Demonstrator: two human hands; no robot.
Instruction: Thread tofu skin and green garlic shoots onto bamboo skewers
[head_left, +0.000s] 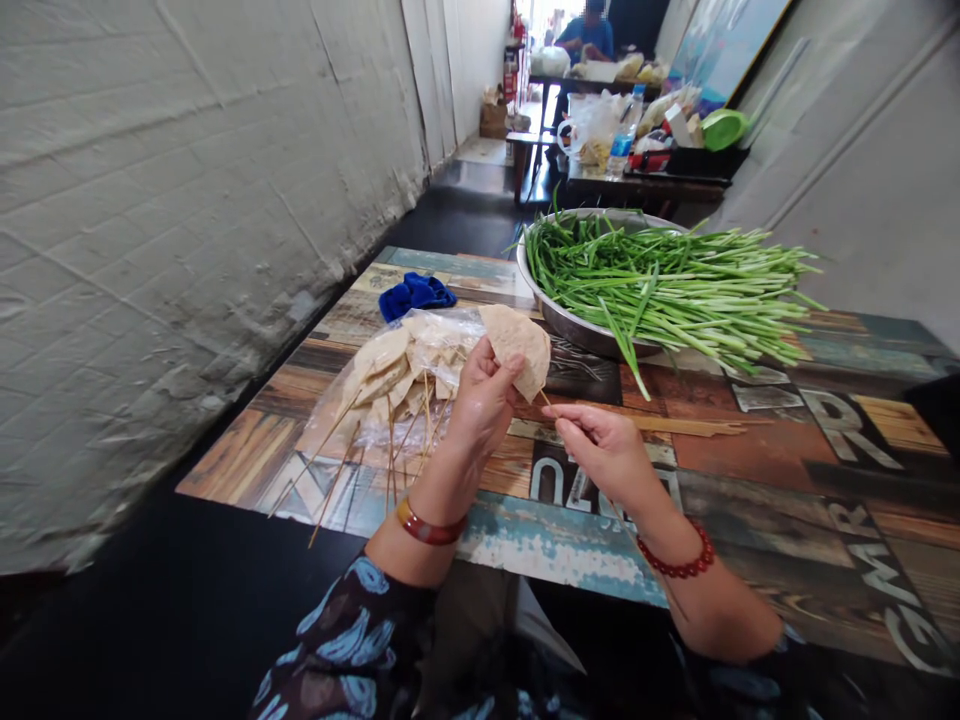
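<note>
your left hand (486, 398) pinches a pale tofu-like sheet (519, 345); your right hand's (606, 455) fingertips are closed on a thin wooden skewer (550, 402). the sheet lies at one o'clock from your left fingers, the nearer ones, and eleven from your right. the skewer's long axis runs eleven to five, meeting the sheet's lower edge. at four o'clock, tabletop lettering (879, 568) shows "g", "m", "r"; the water bottle's (624, 130) label, at one, is illegible.

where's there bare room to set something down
The wood-patterned tabletop is bare right of the right hand, below the pale wooden strip; a smaller patch, its left corner, borders the clear plastic bag of pale flat sheets. It's crowded around that bag, its thin wooden skewers and the left hand.
</note>
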